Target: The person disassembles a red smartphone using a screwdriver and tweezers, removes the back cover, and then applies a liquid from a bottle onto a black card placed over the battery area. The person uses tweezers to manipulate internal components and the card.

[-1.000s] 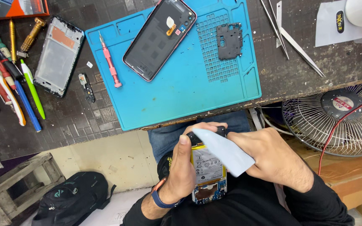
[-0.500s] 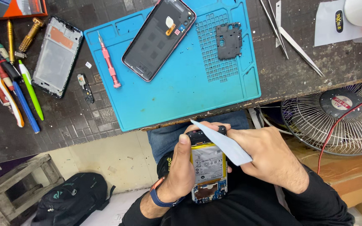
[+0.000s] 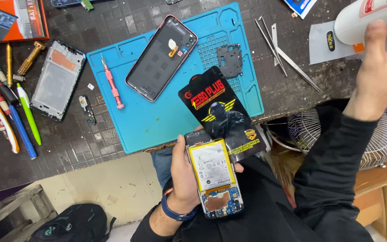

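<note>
My left hand (image 3: 182,179) holds an opened phone (image 3: 213,175) over my lap, back side up, showing a yellow-edged battery and a blue circuit board. A black glossy packet (image 3: 222,114) is tucked behind the phone's top end and sticks out over the table edge. My right hand (image 3: 381,76) is raised at the top right, its thumb and fingers around a white plastic bottle (image 3: 368,18) that stands on the table.
A blue work mat (image 3: 157,121) carries a red-rimmed phone (image 3: 161,57), a black metal plate (image 3: 230,57) and a pink screwdriver (image 3: 112,83). A bare phone frame (image 3: 58,79) and pens (image 3: 10,112) lie left. Tweezers (image 3: 287,49) lie right, with a fan (image 3: 372,143) below.
My right hand has left the phone and gone up to the white bottle. The pale sheet it held is gone, and a black packet now shows behind the phone.
</note>
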